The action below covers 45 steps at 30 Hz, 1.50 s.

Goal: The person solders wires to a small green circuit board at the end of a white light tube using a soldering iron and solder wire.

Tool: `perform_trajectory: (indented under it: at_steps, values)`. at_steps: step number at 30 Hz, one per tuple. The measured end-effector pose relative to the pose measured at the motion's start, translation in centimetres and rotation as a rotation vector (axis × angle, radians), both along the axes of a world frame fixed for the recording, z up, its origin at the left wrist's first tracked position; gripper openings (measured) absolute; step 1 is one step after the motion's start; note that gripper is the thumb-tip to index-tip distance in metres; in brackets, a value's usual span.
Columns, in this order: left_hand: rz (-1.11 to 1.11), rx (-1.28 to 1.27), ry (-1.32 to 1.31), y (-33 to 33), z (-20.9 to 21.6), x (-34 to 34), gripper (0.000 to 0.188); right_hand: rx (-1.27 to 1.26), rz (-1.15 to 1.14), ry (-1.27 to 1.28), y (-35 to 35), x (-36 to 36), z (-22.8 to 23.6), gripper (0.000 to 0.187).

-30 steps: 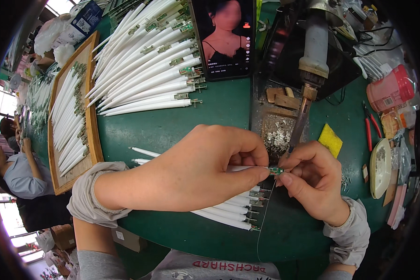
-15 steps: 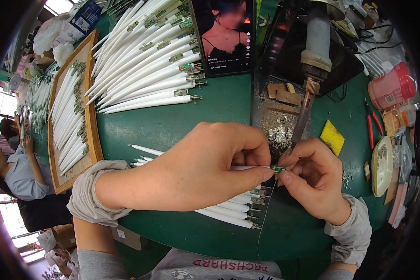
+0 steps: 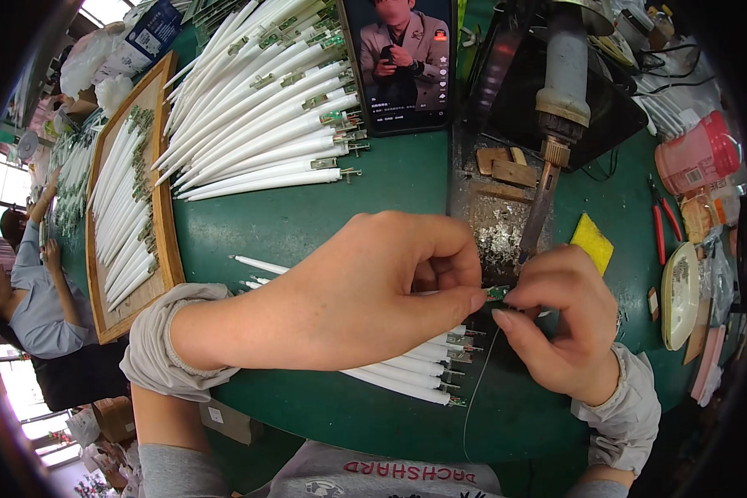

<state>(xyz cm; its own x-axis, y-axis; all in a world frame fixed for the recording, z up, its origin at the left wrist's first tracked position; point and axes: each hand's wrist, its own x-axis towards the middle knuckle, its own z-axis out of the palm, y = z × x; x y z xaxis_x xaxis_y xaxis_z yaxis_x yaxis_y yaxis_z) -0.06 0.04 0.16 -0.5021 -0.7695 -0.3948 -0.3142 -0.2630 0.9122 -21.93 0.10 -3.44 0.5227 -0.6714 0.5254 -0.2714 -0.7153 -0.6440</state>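
Green round worktable [image 3: 324,207], left hand [image 3: 365,290] and right hand [image 3: 556,328] together, unmoved, both pinching small green circuit board [image 3: 497,292], phone screen [image 3: 400,62] image changed.

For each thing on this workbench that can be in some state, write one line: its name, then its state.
left hand, fingers pinching the small green board
right hand, fingers pinching the same board
small green board, held above the table
phone, propped up, screen lit
soldering iron, resting in its stand, tip down
white tubes, lying stacked
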Motion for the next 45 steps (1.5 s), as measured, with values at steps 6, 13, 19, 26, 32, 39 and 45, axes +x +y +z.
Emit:
perform_trajectory:
  at_steps: [6,13,19,26,32,39,45]
  values:
    - [-0.024,-0.024,-0.027,0.1,-0.2,-0.2,0.012,-0.254,-0.014,0.121,-0.2,0.2,-0.2,0.027]
    - [-0.039,-0.3,-0.101,0.4,-0.8,-0.3,0.015,-0.194,-0.078,0.179,0.2,0.6,-0.3,0.028]
    - [0.026,0.021,-0.002,0.1,-0.7,-0.4,0.013,-0.305,-0.076,0.159,0.0,0.5,-0.7,0.03]
    - [0.005,-0.205,-0.038,0.4,-1.6,-0.5,0.011,-0.305,-0.092,0.195,0.1,0.7,-0.8,0.031]
    - [-0.054,-0.625,-0.104,0.5,-1.8,-0.6,0.013,-0.244,-0.082,0.183,0.1,0.7,-0.6,0.028]
    - [0.031,-0.493,-0.084,0.5,-1.5,-0.6,0.011,0.514,0.003,0.051,-0.6,-0.8,1.6,0.018]
    - [0.051,-0.216,-0.05,-0.1,-0.7,-0.4,0.009,0.953,0.027,-0.143,-0.9,-1.2,2.4,0.02]
